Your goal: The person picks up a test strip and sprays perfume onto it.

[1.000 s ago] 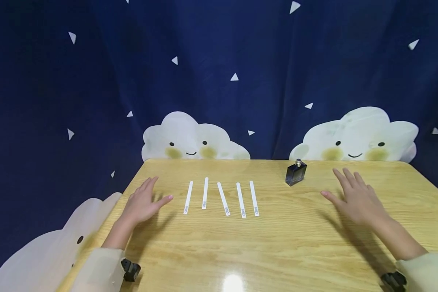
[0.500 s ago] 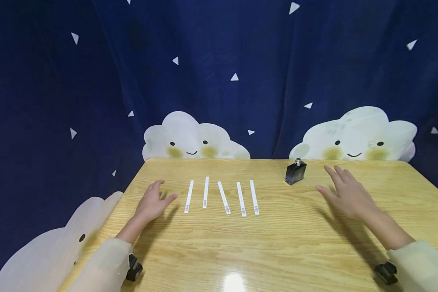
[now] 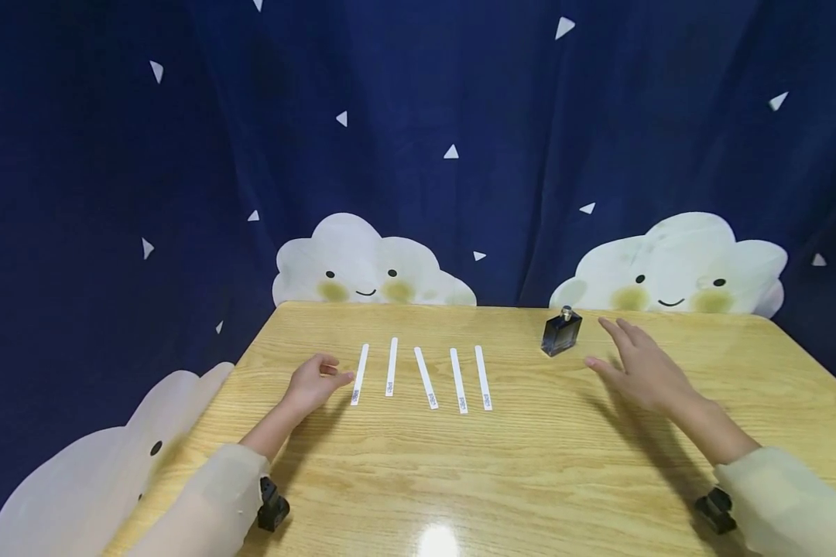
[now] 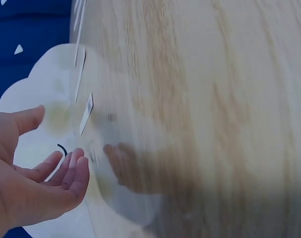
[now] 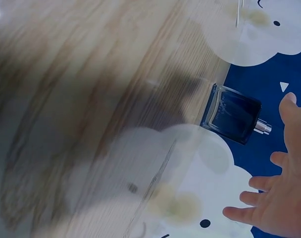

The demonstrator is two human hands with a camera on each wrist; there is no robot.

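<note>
Several white paper test strips with small dark print at their near ends lie side by side on the wooden table. Just left of the leftmost strip [image 3: 359, 375] is my left hand [image 3: 313, 384], thumb toward it and fingers loosely bent. In the left wrist view a gap shows between that hand's thumb and fingers [image 4: 66, 173], with nothing held. A dark glass perfume bottle [image 3: 560, 333] with a silver neck stands upright near the back edge. To its right, apart from it, my right hand [image 3: 644, 371] hovers with fingers spread, holding nothing; the right wrist view shows the bottle [image 5: 232, 114] beyond the thumb.
The wooden table [image 3: 418, 480] ends at a back edge against a dark blue curtain [image 3: 404, 93] printed with clouds and white triangles. Black wrist cameras, one being the left camera [image 3: 273, 504], sit under both sleeves. A bright glare spot lies at the front.
My left hand has moved right toward the leftmost strip, its fingers bending more. My right hand has moved left, closer to the perfume bottle. The strips and bottle stay in place.
</note>
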